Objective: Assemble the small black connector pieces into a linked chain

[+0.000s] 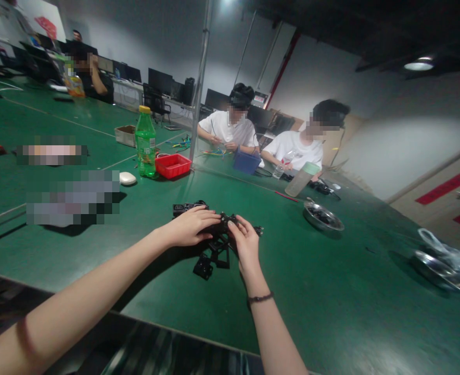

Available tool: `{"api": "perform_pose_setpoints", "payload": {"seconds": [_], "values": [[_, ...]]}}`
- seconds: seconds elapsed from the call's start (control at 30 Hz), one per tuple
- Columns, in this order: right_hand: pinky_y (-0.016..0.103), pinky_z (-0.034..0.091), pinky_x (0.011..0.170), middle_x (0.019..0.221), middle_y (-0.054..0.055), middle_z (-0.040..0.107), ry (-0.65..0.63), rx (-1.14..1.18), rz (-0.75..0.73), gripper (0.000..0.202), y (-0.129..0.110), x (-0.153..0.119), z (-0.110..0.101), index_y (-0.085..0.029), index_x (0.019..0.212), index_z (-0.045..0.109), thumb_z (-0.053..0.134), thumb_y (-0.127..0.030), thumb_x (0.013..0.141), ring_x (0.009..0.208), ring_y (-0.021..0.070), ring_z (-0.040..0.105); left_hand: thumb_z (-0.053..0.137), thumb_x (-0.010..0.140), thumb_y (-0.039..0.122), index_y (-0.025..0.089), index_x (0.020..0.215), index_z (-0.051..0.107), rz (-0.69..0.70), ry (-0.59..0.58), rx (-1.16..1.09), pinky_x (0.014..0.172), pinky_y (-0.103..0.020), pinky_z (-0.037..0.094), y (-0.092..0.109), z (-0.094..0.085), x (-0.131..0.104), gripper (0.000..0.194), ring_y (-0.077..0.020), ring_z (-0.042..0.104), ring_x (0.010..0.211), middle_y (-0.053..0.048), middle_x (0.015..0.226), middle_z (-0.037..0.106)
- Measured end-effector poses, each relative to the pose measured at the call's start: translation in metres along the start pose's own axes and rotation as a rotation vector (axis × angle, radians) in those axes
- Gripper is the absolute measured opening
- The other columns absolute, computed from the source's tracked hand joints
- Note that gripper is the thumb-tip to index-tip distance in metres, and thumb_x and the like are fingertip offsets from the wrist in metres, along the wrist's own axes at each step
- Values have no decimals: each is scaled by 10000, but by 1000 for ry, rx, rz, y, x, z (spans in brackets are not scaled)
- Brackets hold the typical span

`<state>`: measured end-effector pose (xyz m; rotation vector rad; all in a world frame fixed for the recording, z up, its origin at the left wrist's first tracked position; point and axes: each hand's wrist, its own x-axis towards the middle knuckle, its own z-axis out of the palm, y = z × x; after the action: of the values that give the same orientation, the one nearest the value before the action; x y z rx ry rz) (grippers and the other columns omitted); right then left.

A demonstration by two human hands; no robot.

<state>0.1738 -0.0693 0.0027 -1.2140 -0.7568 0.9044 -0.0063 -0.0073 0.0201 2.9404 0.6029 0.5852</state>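
Several black parts lie together on the green table [292, 291] in front of me. My left hand [193, 226] rests over the upper left of these black parts [203, 266], its fingers stretched to the right and nearly together. My right hand [245, 239] is closed round a small black piece [227, 220], pinching it between thumb and fingers beside my left fingertips. A black block [181, 209] sticks out behind my left hand. Whether my left fingers grip anything underneath is hidden.
Beyond my hands stand a green bottle [145, 143] and a red tray [173, 165]. A metal bowl of dark parts [322, 216] sits to the right, another bowl [441, 268] farther right. Two people in white shirts work across the table near a blue box [246, 160].
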Motion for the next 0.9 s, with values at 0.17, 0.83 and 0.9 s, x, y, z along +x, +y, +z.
{"api": "perform_pose_setpoints", "payload": {"seconds": [0.17,0.83,0.9], "values": [[394,508,924,950,90,723,6,-1,-22,525,1,0,0,-132,1004,646,807,-347,553,912,211,674,582,866,226,168,1310,506,-41,-2,16,1120,-445,293,-1,-1,0,454,-228,486,1279,-109,1352,560],[343,463,912,1119,120,647,417,-206,-268,534,4,22,-31,-142,1118,588,608,-502,723,1020,212,615,448,943,429,211,1300,518,-37,93,-27,1133,-458,271,2,-7,-1,425,-208,505,1259,-100,1352,559],[362,415,973,1148,133,615,457,-328,-325,498,1,22,-36,-141,1099,602,583,-491,746,1072,228,578,513,888,521,205,1301,524,29,79,-99,1134,-463,269,10,-13,-2,521,-231,489,1276,-116,1361,549]]}}
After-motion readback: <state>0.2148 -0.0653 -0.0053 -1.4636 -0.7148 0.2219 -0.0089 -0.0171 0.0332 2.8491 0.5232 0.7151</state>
